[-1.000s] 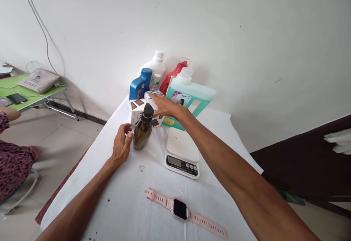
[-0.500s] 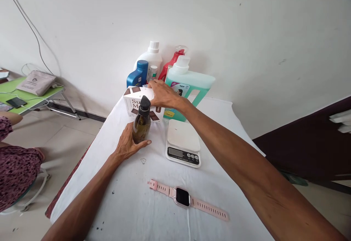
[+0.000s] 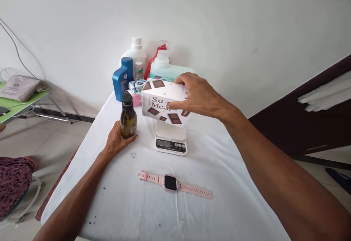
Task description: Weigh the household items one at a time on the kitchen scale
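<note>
Head view. The right hand [image 3: 199,95] grips one white cardboard box [image 3: 164,102] from above, fingers over the top face and thumb pressed against the printed front. The box is rectangular, matte, with brown square patches and dark lettering partly covered by the thumb. It is held clear of the table, above one kitchen scale [image 3: 170,137], and hides the rear part of the scale's platform. The scale is white plastic with a flat square platform, a small display and a row of buttons; the display reading is too small to make out.

The left hand [image 3: 116,141] rests on the table [image 3: 225,168], fingers curled loosely around the base of one bottle [image 3: 128,117]. The bottle is glossy olive-brown with a rounded black cap and stands upright near the left edge of the table, just left of the scale.

The table carries a white cloth, slightly creased, with small dark specks near the front edge. One pink watch [image 3: 174,183] with a ribbed strap and a black square face lies flat toward the front edge.

Along the far edge stand one blue bottle [image 3: 122,79], one white jug [image 3: 135,53], one red spray bottle [image 3: 156,56] and one pale green jug [image 3: 170,71], the last two partly hidden. A small jar and small packs behind the box are hard to identify.
</note>
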`<state>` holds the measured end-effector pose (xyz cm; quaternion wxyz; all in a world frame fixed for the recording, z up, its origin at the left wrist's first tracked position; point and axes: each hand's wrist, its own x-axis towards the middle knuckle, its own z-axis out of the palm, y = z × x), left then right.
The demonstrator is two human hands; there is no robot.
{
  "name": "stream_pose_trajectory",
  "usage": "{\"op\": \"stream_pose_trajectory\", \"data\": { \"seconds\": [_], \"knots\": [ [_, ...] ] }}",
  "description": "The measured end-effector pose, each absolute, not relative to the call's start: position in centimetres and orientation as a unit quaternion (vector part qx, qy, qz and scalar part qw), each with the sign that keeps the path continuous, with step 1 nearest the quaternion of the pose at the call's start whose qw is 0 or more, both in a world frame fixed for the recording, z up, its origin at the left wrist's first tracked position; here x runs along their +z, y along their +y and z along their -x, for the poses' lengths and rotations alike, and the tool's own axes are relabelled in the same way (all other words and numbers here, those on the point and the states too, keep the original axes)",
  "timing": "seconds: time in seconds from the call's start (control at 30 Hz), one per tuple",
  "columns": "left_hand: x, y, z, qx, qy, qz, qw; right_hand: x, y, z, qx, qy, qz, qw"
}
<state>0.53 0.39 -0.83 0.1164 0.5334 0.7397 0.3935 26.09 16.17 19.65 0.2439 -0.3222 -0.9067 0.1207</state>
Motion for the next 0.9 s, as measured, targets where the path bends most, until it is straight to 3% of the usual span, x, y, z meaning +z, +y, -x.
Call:
{"op": "stream_pose_trajectory", "data": {
  "seconds": [0.33, 0.63, 0.8, 0.9],
  "knots": [
    [-1.0, 0.6, -0.5, 0.412, 0.758, -0.497, 0.091, 14.6, 17.3, -31.8, 0.276, -0.843, 0.398, 0.236],
    [-1.3, 1.5, -0.6, 0.425, 0.765, -0.483, 0.038, 12.3, 17.5, -32.8, 0.161, -0.881, 0.344, 0.282],
    [-1.4, 1.2, -0.8, 0.436, 0.761, -0.478, 0.050, 11.9, 15.8, -34.9, 0.096, -0.846, 0.353, 0.388],
    [-1.3, 0.9, -1.0, 0.446, 0.758, -0.471, 0.070, 10.9, 15.1, -36.1, 0.128, -0.771, 0.381, 0.494]
  ]
}}
